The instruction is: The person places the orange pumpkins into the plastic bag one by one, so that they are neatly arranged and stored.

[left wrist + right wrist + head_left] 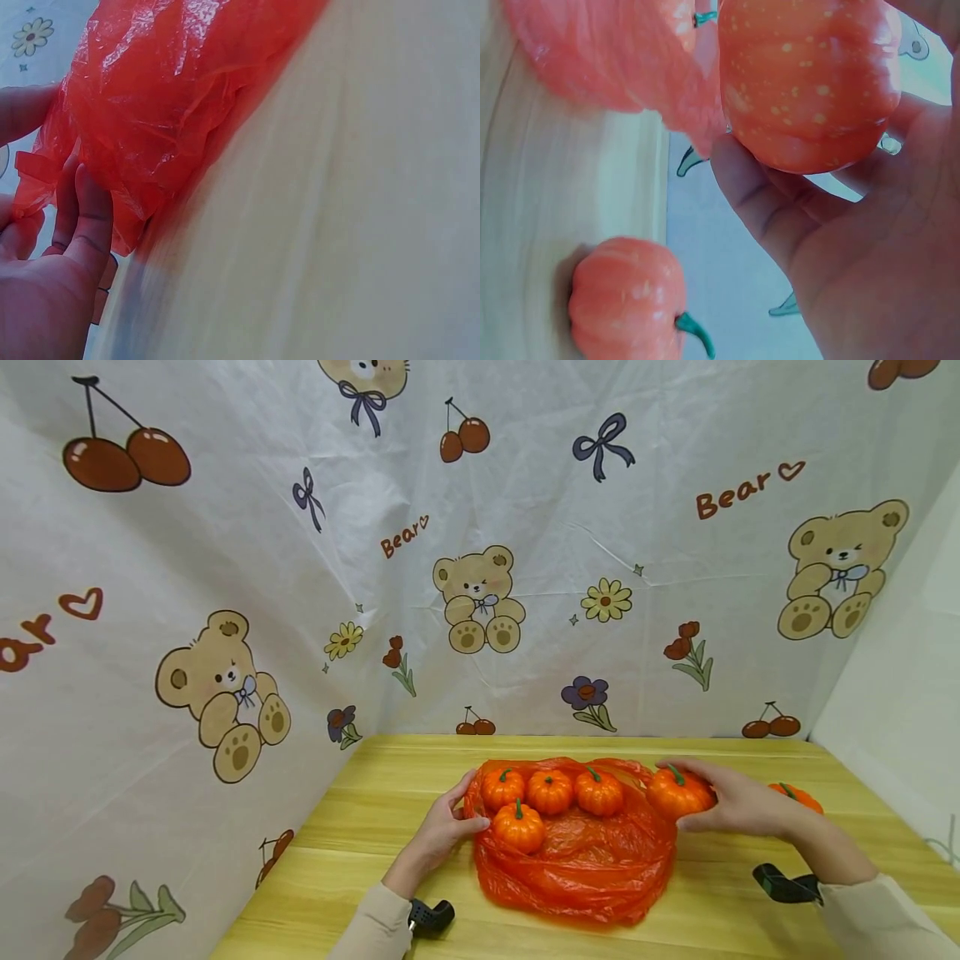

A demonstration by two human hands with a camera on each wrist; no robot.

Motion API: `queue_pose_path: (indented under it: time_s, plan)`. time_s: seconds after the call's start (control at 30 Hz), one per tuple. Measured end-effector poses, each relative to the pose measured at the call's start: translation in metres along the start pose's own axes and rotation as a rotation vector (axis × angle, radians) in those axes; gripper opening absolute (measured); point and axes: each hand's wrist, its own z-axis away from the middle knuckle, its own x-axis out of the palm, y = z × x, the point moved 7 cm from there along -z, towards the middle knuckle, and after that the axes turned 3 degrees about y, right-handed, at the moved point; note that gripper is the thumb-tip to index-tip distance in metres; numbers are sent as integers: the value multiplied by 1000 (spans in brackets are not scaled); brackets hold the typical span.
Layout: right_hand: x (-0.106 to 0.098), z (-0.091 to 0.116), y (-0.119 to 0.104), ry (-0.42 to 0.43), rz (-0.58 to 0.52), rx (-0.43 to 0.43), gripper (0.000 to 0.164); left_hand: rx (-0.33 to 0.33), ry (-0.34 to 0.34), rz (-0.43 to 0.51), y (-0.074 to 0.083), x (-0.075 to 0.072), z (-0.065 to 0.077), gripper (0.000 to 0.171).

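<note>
A red plastic bag (577, 885) lies spread open on the table, with several small orange toy pumpkins (550, 792) inside, mostly along its far side. My left hand (442, 831) holds the bag's left rim; the left wrist view shows thumb and fingers about the crinkled plastic (165, 97). At the opposite rim, my right hand (738, 802) grips another pumpkin (678, 792) by its sides, green stem upward. Its speckled orange surface (810, 82) fills the top of the right wrist view. One more pumpkin (798, 796) rests on the table, partly hidden behind the right forearm.
The table (315, 860) has a light wood-grain top. A white cloth printed with bears (480, 602), cherries and flowers hangs behind and along the left. A plain white surface (892, 693) borders the right side. Black wrist devices (787, 885) sit below both hands.
</note>
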Motion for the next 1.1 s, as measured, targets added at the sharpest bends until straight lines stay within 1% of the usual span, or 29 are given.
queue_pose_path:
  time_s: [0.13,0.27,0.37,0.5,0.57,0.77,1.0,1.1]
  plan:
    - [4,-9,-8,-30,-3,-27,83,2,-2,-1,1,0,0,99]
    - [10,-20,-12,-90,-55,-28,81,4,-3,0,1,0,1,99]
    - [14,-27,-15,-125,-80,-23,81,2,-3,2,1,0,1,99]
    - [19,-36,-19,-157,-72,-27,84,2,-5,1,1,0,1,100]
    - [22,-40,-20,-176,-71,-14,85,4,-10,-1,1,0,1,99]
    - [31,-54,-25,-243,-114,-1,85,7,-17,2,-1,-1,-1,99]
    - [46,-70,-28,-311,-51,-54,83,5,-8,2,-1,-1,0,99]
    - [57,-75,-28,-344,-58,-73,81,2,-8,0,-1,0,0,99]
